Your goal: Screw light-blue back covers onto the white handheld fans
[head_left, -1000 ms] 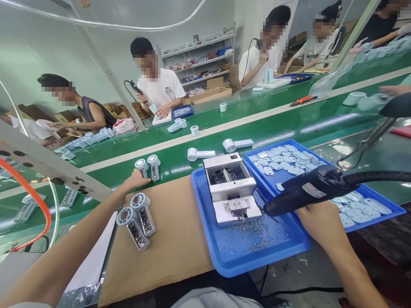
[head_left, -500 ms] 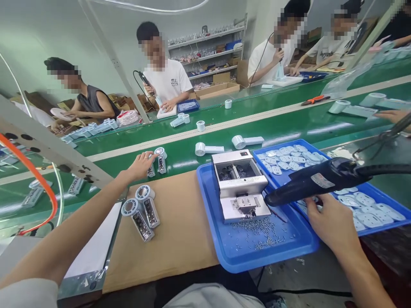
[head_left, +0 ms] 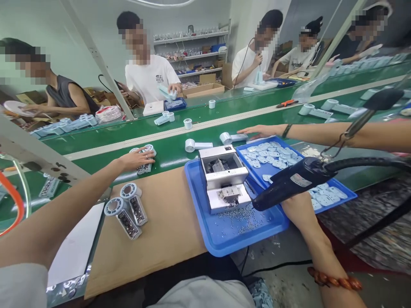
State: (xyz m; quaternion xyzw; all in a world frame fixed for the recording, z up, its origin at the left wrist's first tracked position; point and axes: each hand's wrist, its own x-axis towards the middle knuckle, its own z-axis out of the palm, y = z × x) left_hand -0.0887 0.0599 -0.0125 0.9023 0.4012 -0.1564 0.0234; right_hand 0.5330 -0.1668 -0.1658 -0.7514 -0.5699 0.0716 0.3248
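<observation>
From my seat I see two blue trays beside my right hand [head_left: 297,209]. The near tray [head_left: 205,233] carries a grey screw feeder box [head_left: 224,179] with loose screws scattered on the tray floor in front of it; the far tray [head_left: 348,194], just beyond the grip, holds a heap of pale blue plastic covers [head_left: 272,153].

My right hand is largely hidden under the black electric screwdriver [head_left: 297,182], so I cannot tell whether its grip is clenched on it. My left hand [head_left: 136,159] lies flat, fingers spread and released, on two small fan units [head_left: 144,159] on the green conveyor belt [head_left: 96,147]. Two more fan units [head_left: 126,209] lie on the cardboard-topped desk [head_left: 167,231], nearer me than that hand.

Since half a second ago, my left hand has slid onto the pair on the belt (it only touched their edge then). A co-worker's arm [head_left: 321,132] has come in from the right, over the far tray, its hand [head_left: 257,130] just beside a white handheld part [head_left: 233,137].
</observation>
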